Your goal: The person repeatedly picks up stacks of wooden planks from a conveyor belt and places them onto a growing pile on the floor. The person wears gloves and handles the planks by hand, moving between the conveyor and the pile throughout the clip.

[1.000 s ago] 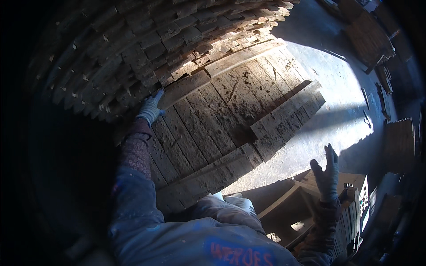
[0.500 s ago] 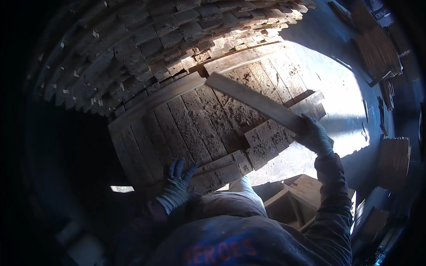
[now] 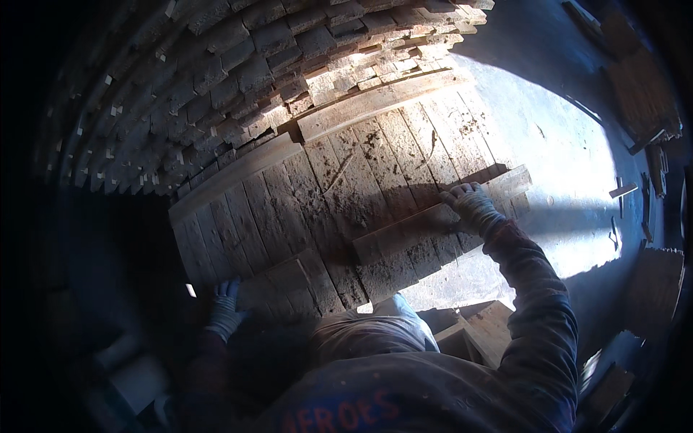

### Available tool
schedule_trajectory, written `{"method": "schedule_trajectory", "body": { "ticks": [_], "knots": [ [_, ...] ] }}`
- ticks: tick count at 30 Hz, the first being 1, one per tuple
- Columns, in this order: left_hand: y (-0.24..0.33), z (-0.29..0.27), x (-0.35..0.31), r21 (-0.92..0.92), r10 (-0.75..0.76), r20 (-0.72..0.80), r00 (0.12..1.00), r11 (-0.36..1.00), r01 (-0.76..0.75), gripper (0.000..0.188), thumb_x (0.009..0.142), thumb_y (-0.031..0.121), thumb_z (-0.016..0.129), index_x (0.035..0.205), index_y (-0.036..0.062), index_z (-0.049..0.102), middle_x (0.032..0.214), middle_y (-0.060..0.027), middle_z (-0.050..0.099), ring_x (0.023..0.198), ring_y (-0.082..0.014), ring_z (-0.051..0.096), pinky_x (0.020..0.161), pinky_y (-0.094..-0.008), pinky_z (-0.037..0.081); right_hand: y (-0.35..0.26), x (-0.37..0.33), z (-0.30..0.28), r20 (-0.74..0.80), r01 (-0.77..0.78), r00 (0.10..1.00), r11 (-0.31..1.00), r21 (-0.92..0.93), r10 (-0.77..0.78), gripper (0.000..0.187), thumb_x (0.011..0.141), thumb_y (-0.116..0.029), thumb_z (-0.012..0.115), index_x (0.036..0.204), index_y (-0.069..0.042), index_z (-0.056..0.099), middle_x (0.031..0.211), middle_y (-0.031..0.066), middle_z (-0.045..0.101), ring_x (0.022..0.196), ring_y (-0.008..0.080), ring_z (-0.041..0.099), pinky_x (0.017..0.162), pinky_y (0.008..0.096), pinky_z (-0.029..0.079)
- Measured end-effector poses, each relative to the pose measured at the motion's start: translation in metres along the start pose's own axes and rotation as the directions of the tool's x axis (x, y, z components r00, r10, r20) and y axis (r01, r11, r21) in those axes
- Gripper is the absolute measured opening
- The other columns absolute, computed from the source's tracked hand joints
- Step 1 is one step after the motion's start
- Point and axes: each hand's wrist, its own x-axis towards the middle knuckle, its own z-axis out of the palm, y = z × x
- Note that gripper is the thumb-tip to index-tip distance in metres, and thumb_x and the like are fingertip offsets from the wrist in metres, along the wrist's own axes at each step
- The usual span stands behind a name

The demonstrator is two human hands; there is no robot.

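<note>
A row of flat wooden boards (image 3: 249, 224), strewn with sawdust and chips, lies in front of me. My right hand (image 3: 473, 206), in a pale striped glove, has its fingers curled over a long plank (image 3: 404, 234) lying across the near right part of the boards. At the near left, my left hand (image 3: 226, 314), gloved as well, grips the end of a short plank (image 3: 278, 281); deep shadow dims its fingers. Along the far side two more planks lie end to end, one on the left (image 3: 238, 173) and one on the right (image 3: 375, 105).
Behind the boards rises a high stack of wood pieces (image 3: 267, 43). An open wooden box (image 3: 484, 335) stands by my legs at the near right. A light stick (image 3: 623, 190) lies on the sunlit floor (image 3: 556, 166). Piled boards (image 3: 646, 289) stand farther right.
The plank in my right hand has left it, and a light stick now lies on the floor at right. That hand has moved onto another plank. My left hand and the short plank have shifted left.
</note>
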Motion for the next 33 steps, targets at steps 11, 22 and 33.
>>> {"method": "schedule_trajectory", "body": {
  "ticks": [11,22,33],
  "knots": [
    [0.006,-0.151,0.251,-0.056,-0.070,-0.276,0.959,0.997,0.057,0.099,0.071,0.012,0.088,0.155,0.0181,0.038,0.154,-0.0204,0.038,0.144,-0.0428,0.037,0.121,-0.0506,0.036,0.049,0.198,-0.188,-0.425,-0.024,0.904,0.998,0.052,0.043,0.088,0.065,-0.030,0.092,0.143,-0.013,0.054,0.145,0.0091,0.052,0.137,0.0360,0.046,0.113,0.0516,0.039],
    [0.027,-0.171,0.234,-0.258,-0.134,-0.018,0.991,0.958,0.125,0.114,0.075,0.017,0.089,0.165,0.0274,0.019,0.155,-0.0252,0.046,0.142,-0.0391,0.047,0.119,-0.0449,0.039,0.023,0.163,-0.184,-0.213,-0.116,0.969,0.993,0.039,0.121,0.110,0.073,-0.032,0.084,0.164,-0.020,0.023,0.126,0.0242,0.062,0.115,0.0416,0.064,0.098,0.0489,0.052],
    [0.159,-0.073,0.153,-0.985,-0.163,-0.032,0.986,0.172,-0.003,0.056,0.095,0.044,0.074,0.131,0.0021,0.068,0.129,-0.0074,0.069,0.123,-0.0153,0.061,0.108,-0.0322,0.047,-0.188,0.127,-0.070,-0.188,0.100,0.964,-0.400,0.911,-0.186,0.094,0.086,-0.020,0.083,0.162,-0.010,0.028,0.127,0.0068,0.063,0.114,0.0163,0.058,0.099,0.0329,0.049]
  ]
}}
